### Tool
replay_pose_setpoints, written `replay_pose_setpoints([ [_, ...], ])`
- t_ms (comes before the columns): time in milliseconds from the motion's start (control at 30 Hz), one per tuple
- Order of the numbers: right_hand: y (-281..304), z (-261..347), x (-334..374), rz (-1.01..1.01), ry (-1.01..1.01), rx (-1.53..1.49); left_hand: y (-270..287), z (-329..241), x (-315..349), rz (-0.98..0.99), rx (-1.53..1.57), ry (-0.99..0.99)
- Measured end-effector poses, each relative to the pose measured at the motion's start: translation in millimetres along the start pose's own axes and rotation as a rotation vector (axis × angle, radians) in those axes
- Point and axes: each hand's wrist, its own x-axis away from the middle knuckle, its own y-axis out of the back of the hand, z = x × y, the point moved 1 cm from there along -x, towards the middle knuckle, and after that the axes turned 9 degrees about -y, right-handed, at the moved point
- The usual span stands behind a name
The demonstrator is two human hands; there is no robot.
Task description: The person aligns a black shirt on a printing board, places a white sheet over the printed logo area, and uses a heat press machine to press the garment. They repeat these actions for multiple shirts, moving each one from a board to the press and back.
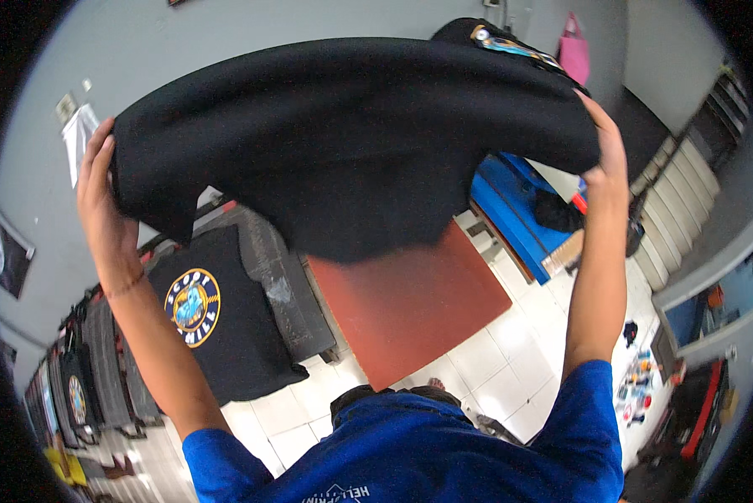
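A black T-shirt point(334, 142) is stretched wide in the air between my two raised hands, its fabric sagging in the middle. At its left end my left hand point(101, 189) is closed on the cloth. Opposite it, my right hand point(604, 155) grips the right end, with the fingers partly behind the fabric. Below the shirt lies a reddish-brown flat board point(410, 310), whose far part the shirt hides.
To the left, a black shirt with a round coloured print point(251, 335) lies on a dark platen point(284, 285); more platens follow. Right of the board is a blue table point(511, 218) with dark cloth point(557, 210). Small bottles point(641, 377) stand at far right. A pink bag point(573, 54) hangs behind.
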Motion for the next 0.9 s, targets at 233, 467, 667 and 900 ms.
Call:
replay_pose_setpoints([
  [233, 122.9, -66.9, 50.6, -0.202, -0.105, 0.514, -1.4, -56.0, 204.5, 0.028, -0.469, 0.283],
  [467, 266.0, -247.4, 131.1, -0.335, -0.312, 0.859, -2.9, 15.7, 407.9, -0.233, -0.281, 0.972],
  [667, 299.9, -286.1, 168.0, -0.423, -0.274, 1.005, 30.5, 39.2, 528.9, -0.428, -0.16, 1.114],
  [900, 381.4, -284.4, 200.6, -0.418, -0.331, 1.063, 16.5, 14.6, 573.4, -0.264, -0.165, 1.218],
])
